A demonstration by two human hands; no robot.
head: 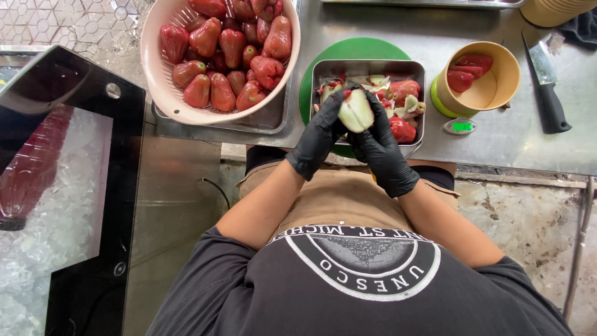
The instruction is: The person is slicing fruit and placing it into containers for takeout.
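Head view only. Both your hands meet just over the near edge of the steel tray (368, 65), and the cut fruit (356, 112) sits between them, pale flesh facing up.

- Left hand (320, 134), black glove: fingers curled around the fruit's left side, closed on it.
- Right hand (382, 152), black glove: wrapped around the right side and back of the same piece, also closed on it. Whether it hides a blade too, I cannot tell.
- Step, as I judge it: trimming or splitting one fruit above the tray. The next move calls for a firm hold on the slippery flesh and keeping it over the tray so that scraps land inside.

Containers, placed from the tray:
- The tray itself holds red and pale cut pieces (403, 93) and trimmings. It rests on a green board (354, 48).
- Left of the tray, a pink colander (155, 74) is piled with whole red fruits (221, 46), and it sits in a shallow steel pan (273, 115).
- Right of the tray, a tan paper cup (507, 78) holds a few red slices (463, 78) and is far from full.
- Between the tray and cup, on the near side, is a small device with a green display (461, 126).
- Right of the tray beyond the cup, a black-handled knife (547, 93) lies flat and untouched.
- Far left of the tray, a glass-lidded chest holds ice (62, 205).
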